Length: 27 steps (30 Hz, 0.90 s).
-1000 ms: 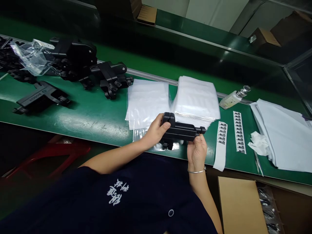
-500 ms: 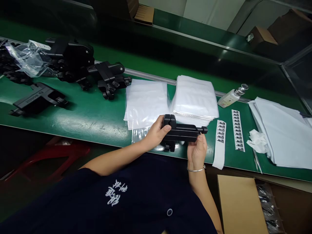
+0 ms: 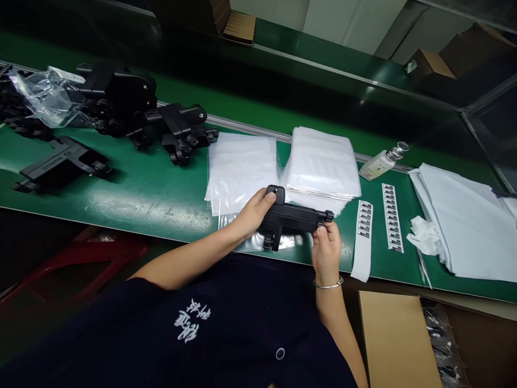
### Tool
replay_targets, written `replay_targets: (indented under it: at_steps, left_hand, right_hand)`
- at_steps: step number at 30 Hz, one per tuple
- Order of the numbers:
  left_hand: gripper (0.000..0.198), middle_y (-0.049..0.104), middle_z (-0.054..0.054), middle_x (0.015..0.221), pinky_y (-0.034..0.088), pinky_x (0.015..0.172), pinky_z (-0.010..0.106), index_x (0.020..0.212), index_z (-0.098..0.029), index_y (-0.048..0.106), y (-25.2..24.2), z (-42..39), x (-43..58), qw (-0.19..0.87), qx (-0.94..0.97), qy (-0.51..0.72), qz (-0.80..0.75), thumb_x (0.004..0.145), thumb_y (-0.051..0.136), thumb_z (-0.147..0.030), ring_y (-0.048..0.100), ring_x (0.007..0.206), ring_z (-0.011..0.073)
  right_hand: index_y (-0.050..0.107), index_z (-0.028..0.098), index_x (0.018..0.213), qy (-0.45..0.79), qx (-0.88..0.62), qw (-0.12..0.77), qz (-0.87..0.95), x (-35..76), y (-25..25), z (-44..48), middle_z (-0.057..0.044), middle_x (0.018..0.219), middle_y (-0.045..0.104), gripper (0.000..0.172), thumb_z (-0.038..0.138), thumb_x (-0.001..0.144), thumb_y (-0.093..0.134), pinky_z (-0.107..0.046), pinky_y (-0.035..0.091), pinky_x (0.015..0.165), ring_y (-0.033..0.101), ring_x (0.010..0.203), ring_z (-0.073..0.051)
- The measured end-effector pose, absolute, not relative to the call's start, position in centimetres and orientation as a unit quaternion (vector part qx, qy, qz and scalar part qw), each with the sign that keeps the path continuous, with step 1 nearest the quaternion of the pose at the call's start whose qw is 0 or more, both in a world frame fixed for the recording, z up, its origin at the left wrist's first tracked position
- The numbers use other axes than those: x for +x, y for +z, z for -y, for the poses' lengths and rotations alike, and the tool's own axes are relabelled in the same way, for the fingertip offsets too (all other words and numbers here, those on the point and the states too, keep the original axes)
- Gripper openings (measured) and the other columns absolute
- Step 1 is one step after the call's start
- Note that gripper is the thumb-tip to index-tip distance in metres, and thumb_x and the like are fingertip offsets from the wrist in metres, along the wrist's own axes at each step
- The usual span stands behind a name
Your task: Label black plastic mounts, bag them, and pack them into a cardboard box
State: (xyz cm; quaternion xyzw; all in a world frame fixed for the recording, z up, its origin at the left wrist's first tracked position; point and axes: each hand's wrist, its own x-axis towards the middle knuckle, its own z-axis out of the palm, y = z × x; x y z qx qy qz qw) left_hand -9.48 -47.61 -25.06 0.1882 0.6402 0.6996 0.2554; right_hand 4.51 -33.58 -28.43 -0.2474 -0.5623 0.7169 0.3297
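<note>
A black plastic clamp holder is raised over the front edge of the bench. My left hand grips its left end, thumb on the upper jaw. At the other end, my right hand pinches the holder near its small knob; the fingertips are partly hidden behind it. Beneath lies a clear plastic bag, partly covered by my left hand and the holder. Behind are some flat clear bags and a thicker stack of bags.
More black holders are piled at the back left, and a single holder lies nearer. To the right are label strips, a pump bottle, tweezers, crumpled paper and white sheets. A cardboard box stands below the bench.
The holder has shifted slightly left and turned in my hands, showing more of its smooth flat side. Both hands keep hold of it.
</note>
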Motion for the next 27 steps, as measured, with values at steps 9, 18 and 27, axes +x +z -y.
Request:
replay_targets:
  at_steps: [9,18,27]
  left_hand:
    - [0.06,0.063,0.007,0.101,0.045,0.082,0.033,0.106,-0.016,0.058,-25.44,47.83,-9.15,0.238,0.206,0.69,-0.652,0.082,0.052,-0.072,0.059,0.095,0.0224]
    - [0.064,0.062,0.008,0.106,0.045,0.087,0.034,0.113,-0.017,0.054,-25.22,48.22,-8.93,0.191,0.268,0.679,-0.656,0.08,0.055,-0.072,0.058,0.101,0.0237]
    - [0.06,0.063,0.006,0.098,0.045,0.08,0.032,0.106,-0.017,0.058,-25.53,47.92,-9.51,0.244,0.188,0.706,-0.638,0.08,0.056,-0.072,0.058,0.092,0.0215]
  right_hand:
    - [0.062,0.021,0.089,0.707,-0.244,0.328,0.576,4.37,-28.55,33.4,0.002,0.084,0.059,0.029,0.047,0.08,0.069,-0.028,0.043,0.074,0.052,0.077,-0.013]
    - [0.061,0.021,0.081,0.718,-0.288,0.245,0.584,4.82,-28.72,32.87,0.005,0.064,0.046,0.036,0.056,0.079,0.067,-0.024,0.04,0.05,0.041,0.057,-0.01]
    - [0.064,0.022,0.095,0.736,-0.236,0.252,0.583,4.86,-28.67,32.97,0.002,0.08,0.058,0.033,0.05,0.079,0.071,-0.026,0.045,0.065,0.052,0.07,-0.012]
